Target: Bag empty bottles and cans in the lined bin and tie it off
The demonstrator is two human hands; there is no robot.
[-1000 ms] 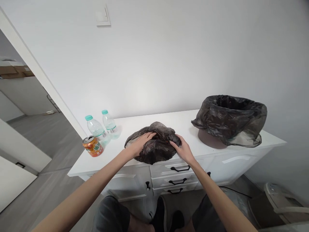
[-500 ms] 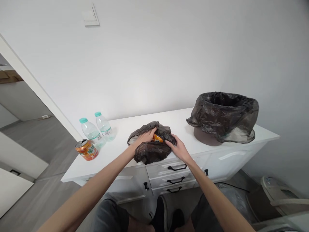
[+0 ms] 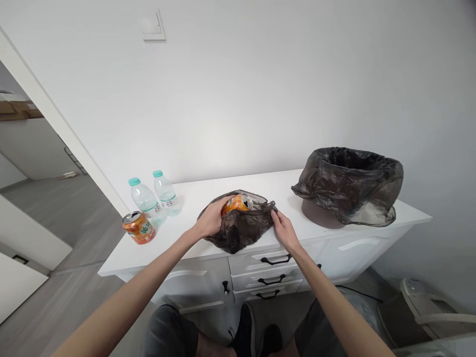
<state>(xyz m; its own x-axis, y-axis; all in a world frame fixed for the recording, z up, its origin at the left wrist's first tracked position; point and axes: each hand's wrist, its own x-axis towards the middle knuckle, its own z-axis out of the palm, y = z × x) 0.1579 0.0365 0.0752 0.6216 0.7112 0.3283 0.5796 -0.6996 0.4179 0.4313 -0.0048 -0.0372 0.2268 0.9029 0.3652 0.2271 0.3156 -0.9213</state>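
Note:
A crumpled black plastic bag [image 3: 241, 233] lies on the white cabinet top at the middle. Within its mouth an orange drink can [image 3: 238, 203] rests on its side, its opened end facing right. My left hand [image 3: 215, 218] is wrapped round the can's left end, fingers partly hidden by the can and bag. My right hand [image 3: 284, 229] pinches the bag's right edge and pulls it outward. To the left stand a second orange can [image 3: 139, 228], opened and upright, and two clear bottles with teal caps, a nearer bottle [image 3: 143, 196] and a farther bottle [image 3: 166, 193].
A brown bin [image 3: 322, 215] lined with a black bag [image 3: 345, 183] stands on the right of the cabinet top [image 3: 193, 243]. Drawers with black handles [image 3: 275, 260] are below the front edge. A doorway opens at the left.
The can now shows much more at the bag's mouth, in my left hand's grasp. My right hand has moved right, drawing the bag's edge with it. The view has shifted slightly.

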